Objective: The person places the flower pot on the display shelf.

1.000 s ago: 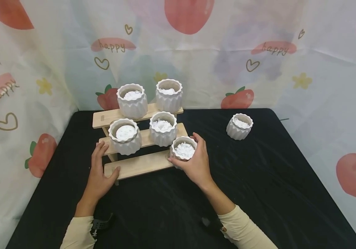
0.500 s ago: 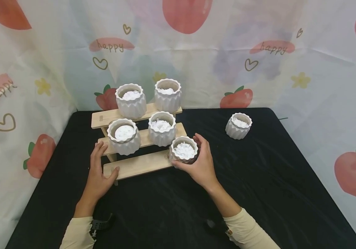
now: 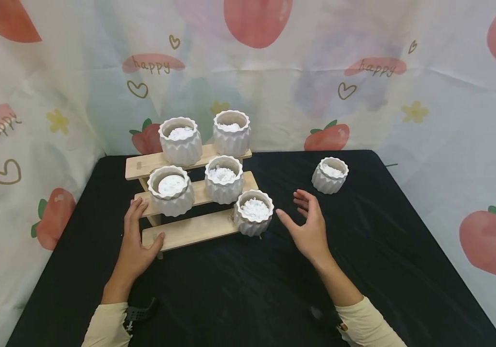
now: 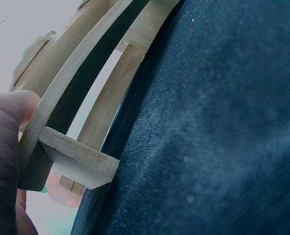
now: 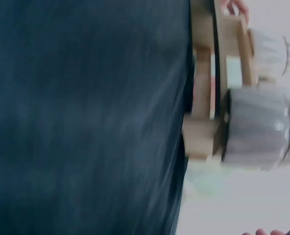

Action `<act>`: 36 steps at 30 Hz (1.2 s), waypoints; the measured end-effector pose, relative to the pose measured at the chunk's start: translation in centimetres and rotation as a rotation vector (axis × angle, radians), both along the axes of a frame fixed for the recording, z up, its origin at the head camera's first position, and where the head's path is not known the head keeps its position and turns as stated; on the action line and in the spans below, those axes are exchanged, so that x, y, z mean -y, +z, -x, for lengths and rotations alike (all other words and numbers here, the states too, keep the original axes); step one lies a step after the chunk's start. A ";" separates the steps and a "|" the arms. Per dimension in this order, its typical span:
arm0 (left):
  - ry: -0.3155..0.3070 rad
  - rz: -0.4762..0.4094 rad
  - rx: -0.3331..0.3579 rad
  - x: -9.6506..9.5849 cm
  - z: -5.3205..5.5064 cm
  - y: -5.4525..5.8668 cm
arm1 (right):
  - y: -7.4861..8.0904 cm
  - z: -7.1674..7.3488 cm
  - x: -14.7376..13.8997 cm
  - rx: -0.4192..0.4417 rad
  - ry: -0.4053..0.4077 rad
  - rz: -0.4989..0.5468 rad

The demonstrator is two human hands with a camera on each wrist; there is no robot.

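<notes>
A three-step wooden stand [image 3: 193,232] stands on the black table. My left hand [image 3: 136,248] grips its left end, thumb over the lowest step, fingers by the middle step. The left wrist view shows that thumb [image 4: 25,105] against the board edge. On the right end of the lowest step sits a white fluted pot [image 3: 252,226] filled with white crumbly stuff. Just to its right my right hand [image 3: 310,233] hangs apart from it, fingers loosely bent, holding nothing. In the blurred right wrist view the same pot [image 5: 257,128] rests on the step.
Two similar pots, a left one [image 3: 171,200] and a right one [image 3: 223,185], stand on the middle step. Two more, a left pot [image 3: 181,147] and a right pot [image 3: 232,137], occupy the top step. Another pot [image 3: 330,180] stands at the table's back right. A printed curtain [image 3: 274,96] hangs behind.
My right hand has let go of the pot on the lowest step and moved off to the right. The pot stays there. My left hand keeps its place on the stand.
</notes>
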State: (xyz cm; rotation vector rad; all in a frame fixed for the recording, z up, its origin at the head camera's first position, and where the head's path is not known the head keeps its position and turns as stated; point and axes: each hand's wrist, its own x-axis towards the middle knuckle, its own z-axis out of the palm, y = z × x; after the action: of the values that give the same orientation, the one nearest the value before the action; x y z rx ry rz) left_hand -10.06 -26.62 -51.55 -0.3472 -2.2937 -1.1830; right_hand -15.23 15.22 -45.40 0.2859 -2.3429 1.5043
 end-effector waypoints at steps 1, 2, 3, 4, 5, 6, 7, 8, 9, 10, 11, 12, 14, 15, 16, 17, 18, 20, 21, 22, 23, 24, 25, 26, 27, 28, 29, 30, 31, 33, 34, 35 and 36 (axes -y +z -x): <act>0.001 -0.001 0.002 0.0 0.0 0.0 | 0.0 0.3 -0.5 0.006 -0.024 -0.007; 0.001 -0.003 0.004 0.0 0.0 0.0 | -0.1 0.6 -1.1 0.016 -0.051 -0.019; 0.002 -0.004 0.009 0.0 0.0 0.0 | -0.2 1.0 -1.7 0.032 -0.079 -0.032; 0.003 -0.004 0.012 0.0 0.0 0.0 | -0.3 1.4 -2.4 0.052 -0.106 -0.039; 0.002 -0.005 0.015 0.0 0.0 0.0 | -0.4 1.8 -3.0 0.075 -0.136 -0.043; 0.001 -0.005 0.017 0.0 0.0 0.0 | -0.5 2.2 -3.6 0.098 -0.165 -0.041; 0.002 -0.005 0.019 0.0 0.0 0.0 | -0.6 2.6 -4.3 0.122 -0.195 -0.042; 0.003 -0.004 0.021 0.0 0.0 0.0 | -0.6 3.0 -4.8 0.145 -0.222 -0.034; 0.005 -0.004 0.023 0.0 0.0 0.1 | -0.7 3.3 -5.3 0.166 -0.247 -0.020; 0.006 -0.003 0.023 0.1 0.0 0.1 | -0.7 3.6 -5.8 0.188 -0.270 -0.010; 0.008 -0.002 0.024 0.1 -0.1 0.1 | -0.7 3.9 -6.3 0.208 -0.290 0.000; 0.007 -0.004 0.023 0.1 -0.1 0.2 | -0.7 4.1 -6.7 0.225 -0.309 0.008; 0.006 -0.003 0.020 0.1 0.0 0.2 | -0.9 4.6 -7.4 0.254 -0.340 0.015; 0.005 -0.004 0.019 0.1 0.0 0.2 | -1.0 4.9 -7.7 0.266 -0.354 0.010; 0.003 -0.005 0.018 0.1 -0.1 0.2 | -1.0 5.2 -8.0 0.273 -0.367 0.003; 0.002 -0.006 0.017 0.1 -0.1 0.2 | -1.1 5.5 -8.3 0.278 -0.379 -0.005; 0.000 -0.007 0.016 0.1 -0.1 0.2 | -1.1 5.8 -8.5 0.279 -0.392 -0.014; 0.001 -0.009 0.017 0.0 -0.1 0.1 | -1.2 6.4 -9.0 0.282 -0.412 -0.031; 0.000 -0.009 0.017 0.0 -0.1 0.1 | -1.3 6.7 -9.1 0.284 -0.420 -0.038; 0.001 -0.006 0.019 0.0 -0.1 0.1 | -1.3 7.1 -9.3 0.285 -0.429 -0.043; 0.002 -0.004 0.020 0.0 -0.1 0.1 | -1.3 7.4 -9.4 0.292 -0.438 -0.050; 0.004 -0.003 0.023 0.0 -0.1 0.1 | -1.4 7.7 -9.5 0.297 -0.444 -0.052; 0.006 -0.003 0.024 0.0 0.0 0.2 | -1.4 8.0 -9.5 0.305 -0.446 -0.053; 0.006 -0.003 0.026 0.0 0.0 0.2 | -1.4 8.2 -9.6 0.319 -0.447 -0.056; 0.006 -0.002 0.027 0.0 0.0 0.2 | -1.4 8.5 -9.6 0.328 -0.447 -0.057; 0.005 -0.003 0.030 -0.1 0.1 0.2 | -1.4 8.8 -9.7 0.334 -0.446 -0.060; 0.004 -0.005 0.031 -0.1 0.1 0.3 | -1.3 9.0 -9.7 0.340 -0.443 -0.062; 0.002 -0.006 0.034 -0.1 0.1 0.3 | -1.2 9.2 -9.7 0.344 -0.439 -0.066; 0.001 -0.008 0.037 -0.2 0.1 0.3 | -1.1 9.4 -9.8 0.347 -0.435 -0.069; 0.002 -0.011 0.041 -0.2 0.1 0.3 | -0.8 9.9 -9.8 0.346 -0.423 -0.071; 0.004 -0.013 0.041 -0.2 0.0 0.3 | -0.6 10.1 -9.8 0.343 -0.415 -0.074; 0.007 -0.015 0.041 -0.2 -0.1 0.2 | -0.4 10.3 -9.7 0.343 -0.405 -0.069; 0.010 -0.017 0.040 -0.2 -0.1 0.2 | -0.3 10.6 -9.7 0.345 -0.397 -0.066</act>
State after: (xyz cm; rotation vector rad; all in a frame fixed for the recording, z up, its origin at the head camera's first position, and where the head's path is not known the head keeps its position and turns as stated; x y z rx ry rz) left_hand -9.96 -26.44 -51.37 -0.3088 -2.3155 -1.2140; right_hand -25.78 24.87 -45.65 -0.4351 -2.5130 1.3633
